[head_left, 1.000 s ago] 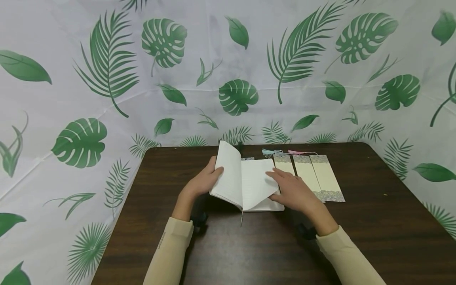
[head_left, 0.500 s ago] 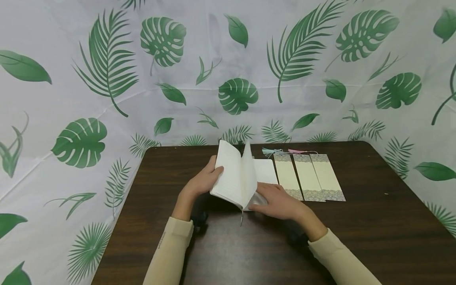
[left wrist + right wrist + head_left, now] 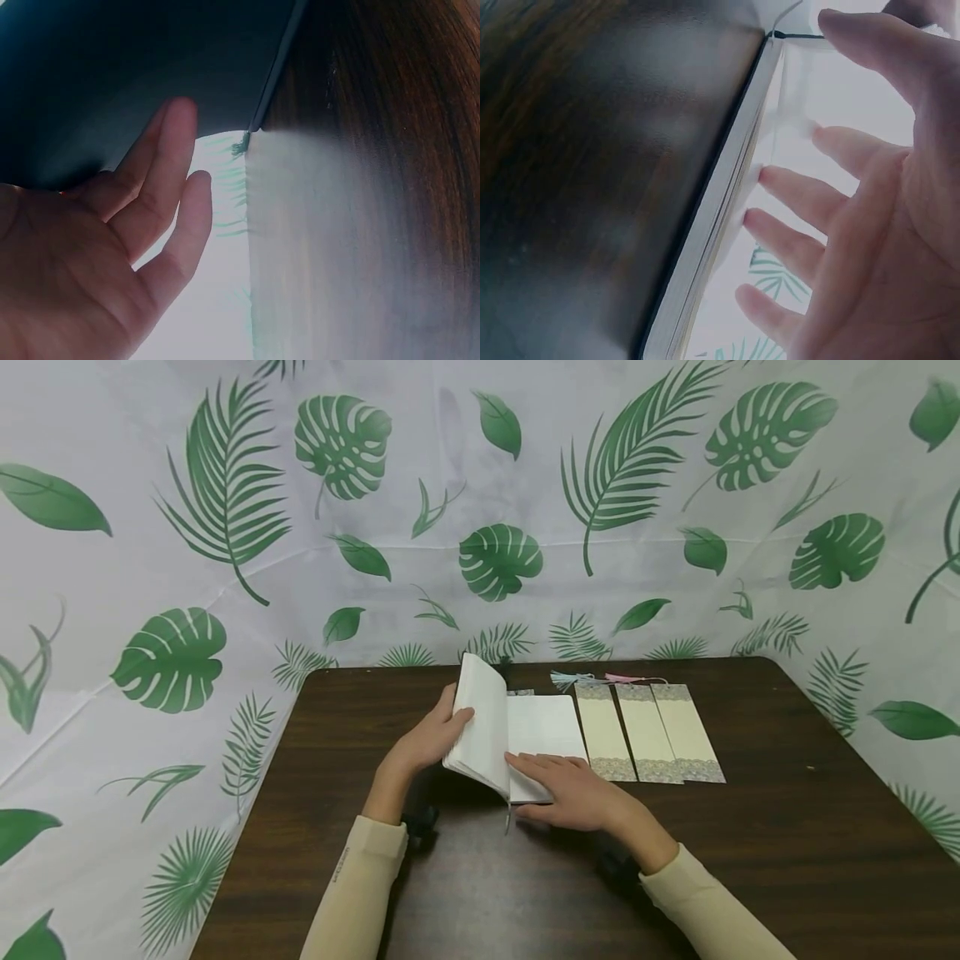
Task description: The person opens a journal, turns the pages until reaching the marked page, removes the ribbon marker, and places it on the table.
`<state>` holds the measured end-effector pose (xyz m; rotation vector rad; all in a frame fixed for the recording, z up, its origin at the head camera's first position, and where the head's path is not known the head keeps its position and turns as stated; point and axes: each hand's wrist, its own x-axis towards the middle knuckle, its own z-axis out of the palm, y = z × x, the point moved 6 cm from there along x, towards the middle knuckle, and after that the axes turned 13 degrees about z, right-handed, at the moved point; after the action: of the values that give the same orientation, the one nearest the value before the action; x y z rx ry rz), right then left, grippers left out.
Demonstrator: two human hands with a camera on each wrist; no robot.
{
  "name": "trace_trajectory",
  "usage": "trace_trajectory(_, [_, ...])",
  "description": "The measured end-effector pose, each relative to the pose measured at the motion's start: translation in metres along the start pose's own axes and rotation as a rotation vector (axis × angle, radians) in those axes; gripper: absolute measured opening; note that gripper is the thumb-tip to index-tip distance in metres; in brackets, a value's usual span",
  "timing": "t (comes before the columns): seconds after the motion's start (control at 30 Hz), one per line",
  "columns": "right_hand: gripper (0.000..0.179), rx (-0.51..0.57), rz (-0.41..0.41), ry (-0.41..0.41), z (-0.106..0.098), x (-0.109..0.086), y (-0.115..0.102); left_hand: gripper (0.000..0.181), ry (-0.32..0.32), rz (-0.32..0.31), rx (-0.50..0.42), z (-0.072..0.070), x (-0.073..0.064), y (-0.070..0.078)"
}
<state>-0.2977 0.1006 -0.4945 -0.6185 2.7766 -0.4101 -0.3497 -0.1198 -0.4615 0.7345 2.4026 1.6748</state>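
Observation:
A notebook with white pages (image 3: 546, 722) lies open in the head view, its left half raised at a slant. My left hand (image 3: 429, 739) grips that raised half, thumb over the page edge and fingers behind. In the left wrist view those fingers lie against the dark cover (image 3: 165, 67). Over the lower part of the right page is my right hand (image 3: 572, 789), fingers extended and tips close to the spine. The right wrist view shows its spread fingers beside the page edges (image 3: 720, 195). A thin ribbon (image 3: 508, 818) hangs from the spine's near end.
Right of the notebook, three cream bookmarks (image 3: 603, 727) with patterned ends lie on the dark wooden table (image 3: 810, 827). A blue tassel (image 3: 573, 680) and a pink tassel (image 3: 630, 679) lie at their tops. Behind the notebook shows a small patterned strip (image 3: 520, 692). A leaf-print cloth (image 3: 420, 568) hangs behind.
My right hand has carried a leaf from right to left across the spine, then come down over the lower right page. The left hand keeps its hold on the raised half.

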Motion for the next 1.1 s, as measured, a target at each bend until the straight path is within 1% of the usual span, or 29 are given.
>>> trace_trajectory(0.13, [0.078,-0.013,0.012,-0.002,0.000,0.002,0.002,0.065,-0.005,0.013,-0.023,-0.001,0.000,-0.001])
trace_trajectory(0.3, [0.069,-0.003,0.021,-0.014,-0.002,0.002,0.002,0.064,-0.023,0.020,-0.030,0.000,0.000,-0.003])
trace_trajectory(0.4, [0.069,-0.030,0.029,-0.003,-0.004,0.002,0.005,0.063,-0.025,0.022,-0.029,0.000,0.000,-0.001])
trace_trajectory(0.53, [0.072,-0.099,0.064,0.026,-0.008,0.003,0.014,0.062,-0.027,0.024,-0.020,0.000,0.000,0.000])
trace_trajectory(0.67, [0.079,-0.132,0.094,0.043,-0.013,0.004,0.024,0.062,-0.031,0.025,-0.009,-0.001,0.002,0.000])
trace_trajectory(0.83, [0.085,-0.139,0.080,0.038,-0.016,0.004,0.027,0.062,-0.032,0.025,-0.005,-0.001,0.001,-0.001])
trace_trajectory(1.1, [0.080,-0.094,0.074,0.015,-0.018,0.004,0.030,0.062,-0.029,0.020,-0.009,-0.002,0.001,-0.001])
